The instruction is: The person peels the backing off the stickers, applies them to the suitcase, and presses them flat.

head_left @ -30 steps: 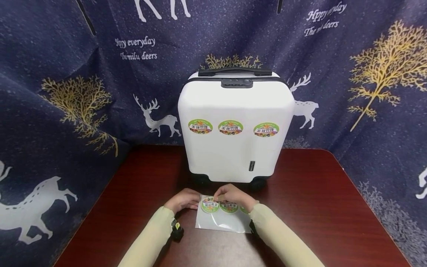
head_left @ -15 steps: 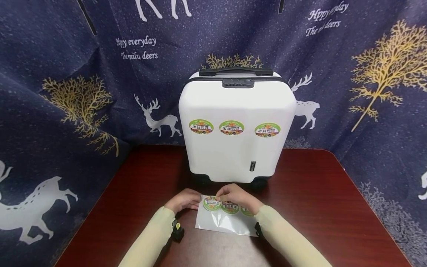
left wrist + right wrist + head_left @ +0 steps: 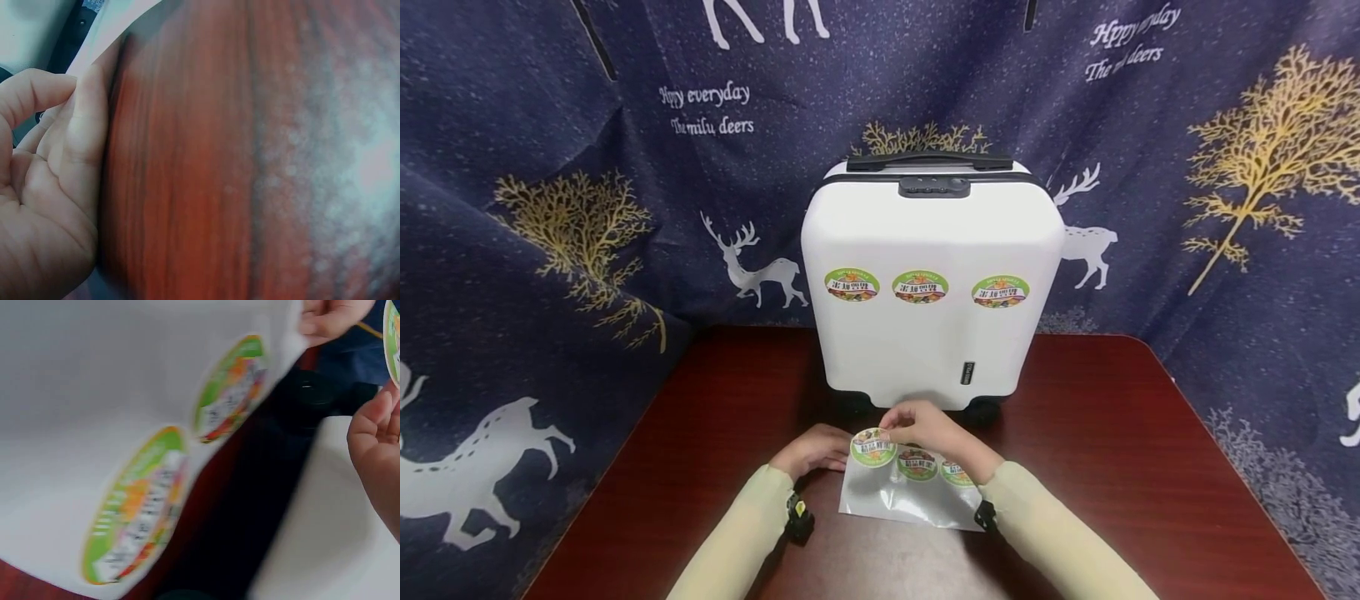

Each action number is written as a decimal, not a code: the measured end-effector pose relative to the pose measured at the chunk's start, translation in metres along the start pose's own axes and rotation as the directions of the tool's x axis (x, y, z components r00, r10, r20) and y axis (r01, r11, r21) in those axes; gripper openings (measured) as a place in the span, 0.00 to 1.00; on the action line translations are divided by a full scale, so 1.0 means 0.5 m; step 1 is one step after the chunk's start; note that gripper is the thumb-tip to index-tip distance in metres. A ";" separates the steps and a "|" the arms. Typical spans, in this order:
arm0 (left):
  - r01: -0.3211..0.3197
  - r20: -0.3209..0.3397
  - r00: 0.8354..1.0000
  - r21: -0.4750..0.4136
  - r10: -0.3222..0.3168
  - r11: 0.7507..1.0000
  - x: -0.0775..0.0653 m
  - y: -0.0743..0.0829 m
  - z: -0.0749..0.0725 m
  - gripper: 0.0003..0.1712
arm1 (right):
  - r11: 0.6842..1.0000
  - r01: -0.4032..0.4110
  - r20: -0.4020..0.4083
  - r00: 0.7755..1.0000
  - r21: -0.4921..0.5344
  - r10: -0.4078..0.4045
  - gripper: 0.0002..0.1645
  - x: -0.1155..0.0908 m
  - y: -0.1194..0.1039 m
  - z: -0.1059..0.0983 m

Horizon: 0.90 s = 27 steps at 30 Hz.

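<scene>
My right hand (image 3: 931, 430) pinches the edge of a round green fruit sticker (image 3: 872, 450), raised off its white backing sheet (image 3: 880, 502). In the right wrist view, the held sticker (image 3: 393, 344) shows at the right border, above the thumb of the right hand (image 3: 382, 440). Two more round stickers (image 3: 917, 465) remain flat on the sheet. At the sheet's upper left corner, my left hand (image 3: 814, 448) grips the edge between thumb and fingers. The left wrist view shows the left hand (image 3: 53, 169) with its thumb against the sheet's edge (image 3: 115, 31).
A white suitcase (image 3: 917, 350) stands behind the sheet, close to the right hand. Three matching stickers (image 3: 921, 287) sit in a row across its front, upside down to me. The dark red table (image 3: 1097, 450) reaches back to a blue patterned cloth (image 3: 760, 183).
The leftmost sticker has come off the backing sheet in my right hand, which has lifted slightly. My left hand stays at the sheet's corner.
</scene>
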<state>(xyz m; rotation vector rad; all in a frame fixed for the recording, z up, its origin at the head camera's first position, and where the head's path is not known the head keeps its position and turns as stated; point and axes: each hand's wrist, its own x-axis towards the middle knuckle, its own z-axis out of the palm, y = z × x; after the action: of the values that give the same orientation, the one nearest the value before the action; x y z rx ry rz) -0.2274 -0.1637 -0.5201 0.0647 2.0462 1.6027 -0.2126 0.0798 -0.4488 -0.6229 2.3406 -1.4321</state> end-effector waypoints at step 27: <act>0.004 0.011 1.000 -0.029 -0.004 1.000 -0.003 0.002 -0.001 0.19 | 0.983 0.167 -0.179 0.968 -0.074 -0.178 0.08 -0.015 -0.101 -0.017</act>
<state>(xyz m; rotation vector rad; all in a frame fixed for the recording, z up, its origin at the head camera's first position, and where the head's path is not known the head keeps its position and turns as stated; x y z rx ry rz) -0.2265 -0.1643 -0.5187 0.0587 2.0137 1.6254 -0.2005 0.0701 -0.3996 -0.7557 2.5334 -1.5617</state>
